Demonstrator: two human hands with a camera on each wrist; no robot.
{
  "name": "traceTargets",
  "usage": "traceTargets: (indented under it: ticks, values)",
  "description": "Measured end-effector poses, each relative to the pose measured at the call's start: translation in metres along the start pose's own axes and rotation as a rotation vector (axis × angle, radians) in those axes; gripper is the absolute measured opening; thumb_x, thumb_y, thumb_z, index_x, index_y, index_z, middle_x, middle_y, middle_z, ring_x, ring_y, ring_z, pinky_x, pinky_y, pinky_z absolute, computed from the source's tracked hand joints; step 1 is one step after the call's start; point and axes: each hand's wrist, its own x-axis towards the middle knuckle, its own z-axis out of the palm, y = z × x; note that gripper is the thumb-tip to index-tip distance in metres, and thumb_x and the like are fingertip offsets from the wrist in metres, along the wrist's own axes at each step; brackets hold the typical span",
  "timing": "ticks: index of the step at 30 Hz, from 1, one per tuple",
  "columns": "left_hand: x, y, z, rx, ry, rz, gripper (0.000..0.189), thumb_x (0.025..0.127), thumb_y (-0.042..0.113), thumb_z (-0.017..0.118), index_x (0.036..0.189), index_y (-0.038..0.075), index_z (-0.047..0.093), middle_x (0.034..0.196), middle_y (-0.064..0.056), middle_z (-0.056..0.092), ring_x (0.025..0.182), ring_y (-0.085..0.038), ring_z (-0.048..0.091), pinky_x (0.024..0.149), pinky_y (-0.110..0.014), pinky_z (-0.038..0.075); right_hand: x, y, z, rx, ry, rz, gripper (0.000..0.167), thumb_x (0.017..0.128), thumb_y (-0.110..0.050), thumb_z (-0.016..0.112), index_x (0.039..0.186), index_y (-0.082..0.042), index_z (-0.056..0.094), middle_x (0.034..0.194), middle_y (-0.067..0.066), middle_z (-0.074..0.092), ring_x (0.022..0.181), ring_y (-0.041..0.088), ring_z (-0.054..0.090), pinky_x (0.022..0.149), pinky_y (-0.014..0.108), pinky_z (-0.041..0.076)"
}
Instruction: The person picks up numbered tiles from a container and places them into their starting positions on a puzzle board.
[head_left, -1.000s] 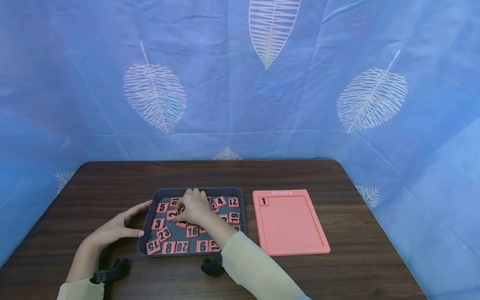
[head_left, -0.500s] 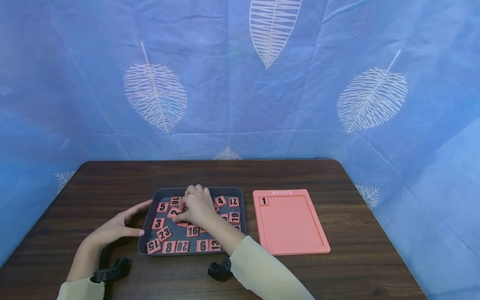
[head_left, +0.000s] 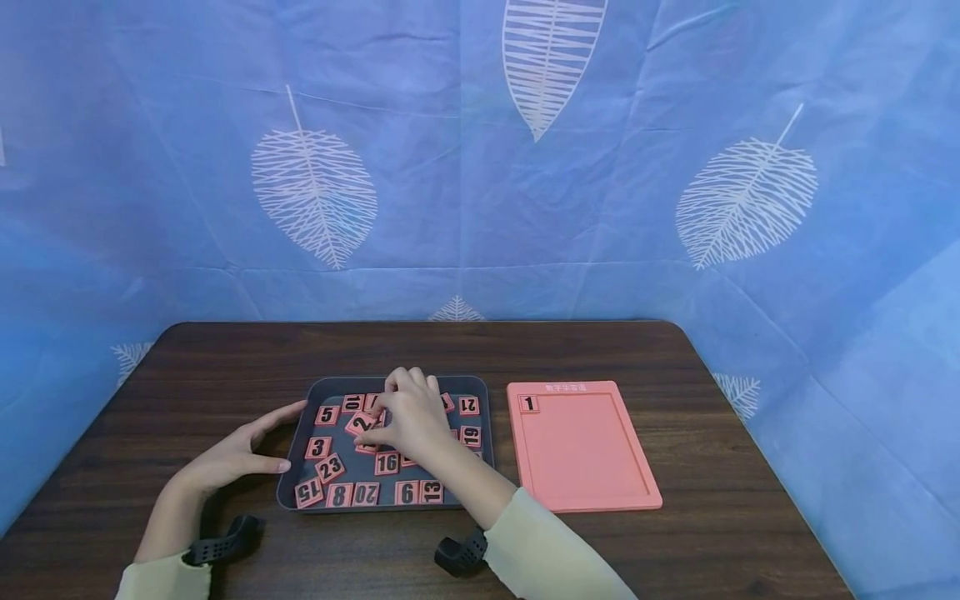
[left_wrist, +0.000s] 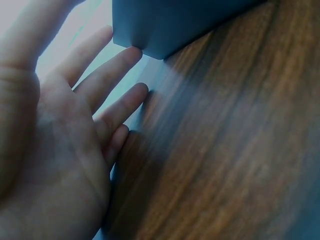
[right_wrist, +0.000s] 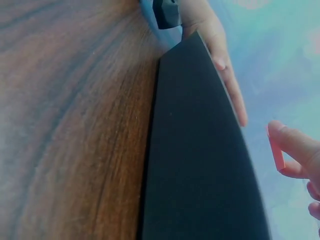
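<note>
My right hand is over the dark grey tray, pinching a pink number tile marked 2 between thumb and fingers. In the right wrist view that tile shows edge-on, raised above the tray's rim. Below and around it in the tray lie many more pink tiles with black numbers, such as the 16 tile and the 23 tile; the hand hides some of them. My left hand has its fingers extended, with thumb and fingertips at the tray's left side.
Right of the tray lies a pink board with a raised frame, a 1 tile in its upper left corner. Both rest on a dark wooden table. Behind hangs a blue cloth with white leaf prints.
The right hand has moved right a little, lifting the 2 tile from its place in the tray and turning it. The left hand stays put.
</note>
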Motion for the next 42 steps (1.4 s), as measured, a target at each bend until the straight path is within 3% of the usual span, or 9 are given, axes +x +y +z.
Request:
traceTargets:
  ticks: [8, 18, 34, 42]
  values:
    - [0.0, 0.001, 0.0, 0.002, 0.002, -0.004, 0.078, 0.086, 0.01, 0.07, 0.151, 0.009, 0.028, 0.152, -0.024, 0.022, 0.135, -0.048, 0.015, 0.094, -0.076, 0.016, -0.013, 0.006, -0.009, 0.022, 0.11, 0.014, 0.037, 0.065, -0.063, 0.078, 0.08, -0.029, 0.075, 0.088, -0.008, 0.036, 0.083, 0.013, 0.032, 0.072, 0.03, 0.026]
    - [0.001, 0.002, 0.0, 0.012, 0.011, -0.01, 0.078, 0.085, 0.013, 0.071, 0.151, 0.01, 0.029, 0.151, -0.024, 0.024, 0.134, -0.048, 0.016, 0.094, -0.076, 0.015, -0.03, 0.021, -0.019, 0.096, 0.185, 0.056, 0.032, 0.064, -0.055, 0.083, 0.075, -0.026, 0.073, 0.089, -0.008, 0.038, 0.085, 0.014, 0.034, 0.073, 0.034, 0.027]
    - [0.002, 0.001, -0.002, 0.014, 0.015, -0.014, 0.078, 0.084, 0.014, 0.071, 0.151, 0.009, 0.03, 0.152, -0.024, 0.022, 0.135, -0.049, 0.013, 0.093, -0.078, 0.01, -0.056, 0.061, -0.032, 0.101, 0.297, 0.183, 0.034, 0.062, -0.049, 0.087, 0.07, -0.02, 0.072, 0.093, -0.005, 0.043, 0.086, 0.019, 0.037, 0.071, 0.037, 0.026]
    - [0.003, 0.0, -0.004, 0.024, 0.019, -0.02, 0.079, 0.084, 0.015, 0.072, 0.151, 0.011, 0.03, 0.152, -0.024, 0.022, 0.135, -0.048, 0.014, 0.094, -0.077, 0.012, -0.068, 0.083, -0.037, 0.108, 0.349, 0.236, 0.032, 0.061, -0.044, 0.089, 0.07, -0.019, 0.072, 0.092, -0.002, 0.043, 0.085, 0.021, 0.036, 0.072, 0.039, 0.025]
